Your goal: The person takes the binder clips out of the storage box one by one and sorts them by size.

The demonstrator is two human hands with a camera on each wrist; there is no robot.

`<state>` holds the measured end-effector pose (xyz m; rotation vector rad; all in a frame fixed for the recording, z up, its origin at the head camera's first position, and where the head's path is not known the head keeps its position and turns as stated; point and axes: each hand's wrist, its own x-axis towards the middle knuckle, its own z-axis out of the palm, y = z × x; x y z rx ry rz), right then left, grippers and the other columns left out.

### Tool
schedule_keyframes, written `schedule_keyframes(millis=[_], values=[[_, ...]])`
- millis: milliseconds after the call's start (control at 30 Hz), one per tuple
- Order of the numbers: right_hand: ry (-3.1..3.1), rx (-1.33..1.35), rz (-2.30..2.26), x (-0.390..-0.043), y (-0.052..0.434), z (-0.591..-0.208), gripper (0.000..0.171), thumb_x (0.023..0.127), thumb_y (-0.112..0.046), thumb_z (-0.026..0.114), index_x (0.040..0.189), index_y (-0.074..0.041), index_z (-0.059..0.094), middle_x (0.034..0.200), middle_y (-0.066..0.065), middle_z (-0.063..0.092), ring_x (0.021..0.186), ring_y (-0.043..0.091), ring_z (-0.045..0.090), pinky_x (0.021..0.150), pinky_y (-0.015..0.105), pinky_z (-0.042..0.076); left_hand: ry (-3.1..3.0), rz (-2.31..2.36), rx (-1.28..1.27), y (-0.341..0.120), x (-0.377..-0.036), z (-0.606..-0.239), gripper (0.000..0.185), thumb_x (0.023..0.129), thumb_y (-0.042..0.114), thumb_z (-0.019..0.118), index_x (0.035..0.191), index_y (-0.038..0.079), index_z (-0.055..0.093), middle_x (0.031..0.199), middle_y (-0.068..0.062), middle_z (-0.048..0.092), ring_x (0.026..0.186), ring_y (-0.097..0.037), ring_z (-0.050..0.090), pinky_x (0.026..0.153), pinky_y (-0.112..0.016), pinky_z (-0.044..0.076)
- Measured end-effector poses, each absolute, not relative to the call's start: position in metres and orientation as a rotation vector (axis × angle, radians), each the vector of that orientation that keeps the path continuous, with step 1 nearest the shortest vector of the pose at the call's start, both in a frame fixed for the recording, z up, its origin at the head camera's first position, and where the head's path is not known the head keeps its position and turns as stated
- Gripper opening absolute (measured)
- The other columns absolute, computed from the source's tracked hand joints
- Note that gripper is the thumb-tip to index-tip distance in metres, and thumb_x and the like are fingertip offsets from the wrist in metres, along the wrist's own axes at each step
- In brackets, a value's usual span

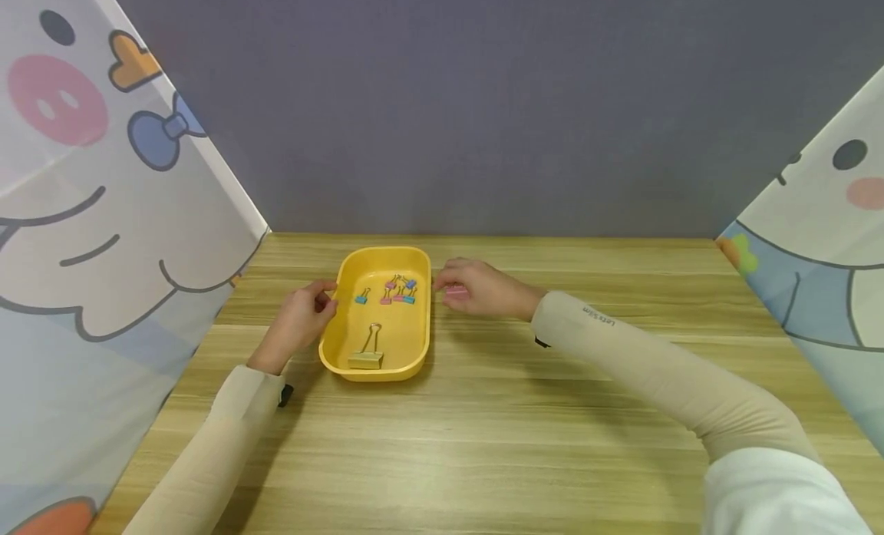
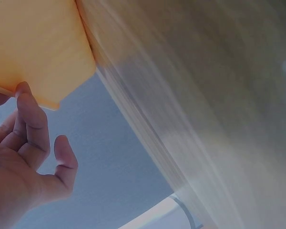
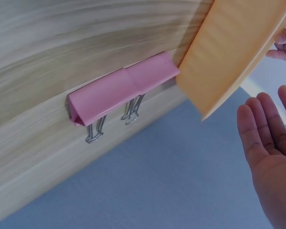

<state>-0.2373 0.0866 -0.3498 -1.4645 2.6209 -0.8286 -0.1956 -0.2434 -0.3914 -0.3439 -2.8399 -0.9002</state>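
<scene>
A yellow tray [image 1: 407,371] lies on the table, holding several small coloured binder clips [image 1: 398,298] and one large gold binder clip [image 1: 366,359]. My left hand [image 1: 297,320] pinches the tray's left rim; the left wrist view has its fingers [image 2: 26,109] at that rim. At the tray's right side is my right hand [image 1: 476,288], its fingers [image 3: 262,124] extended near the rim and holding nothing. Two large pink binder clips [image 3: 124,88] sit end to end on the table, close against the tray's right wall. From the head, the right hand partly hides them.
The wooden table [image 1: 552,443] reaches back to a grey wall [image 1: 483,113]. Cartoon-printed panels [image 1: 103,174] flank it on both sides.
</scene>
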Motion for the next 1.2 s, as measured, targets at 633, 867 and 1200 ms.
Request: schedule_keyframes(millis=[633,867,1200], values=[[2.617,-1.546,-0.746,-0.223,0.072,-0.345,0.017,0.089,-0.014,0.065,0.106,-0.013,0.066,0.106,-0.002,0.059,0.097,0.015,0.056,0.083,0.028,0.047,-2.863,-0.877,-0.333,-0.245,-0.198,-0.39,0.033,0.091,0.007,0.058,0.121,-0.007,0.057,0.083,-0.012,0.061,0.069,-0.022,0.056,0.062,-0.034,0.048],[2.564,-1.609,-0.751,-0.22,0.062,-0.346,0.017,0.091,-0.016,0.063,0.107,-0.013,0.066,0.107,0.001,0.06,0.098,0.017,0.055,0.084,0.026,0.044,-2.864,-0.888,-0.338,-0.245,-0.199,-0.391,0.033,0.092,0.007,0.058,0.121,-0.007,0.056,0.084,-0.012,0.061,0.07,-0.022,0.056,0.063,-0.034,0.048],[2.492,-1.588,-0.735,-0.215,0.032,-0.352,0.017,0.091,-0.021,0.063,0.107,-0.015,0.065,0.111,-0.005,0.058,0.104,0.01,0.054,0.089,0.021,0.041,-2.848,-0.884,-0.338,-0.244,-0.197,-0.391,0.032,0.091,0.007,0.058,0.12,-0.008,0.057,0.083,-0.012,0.061,0.069,-0.022,0.056,0.061,-0.034,0.048]])
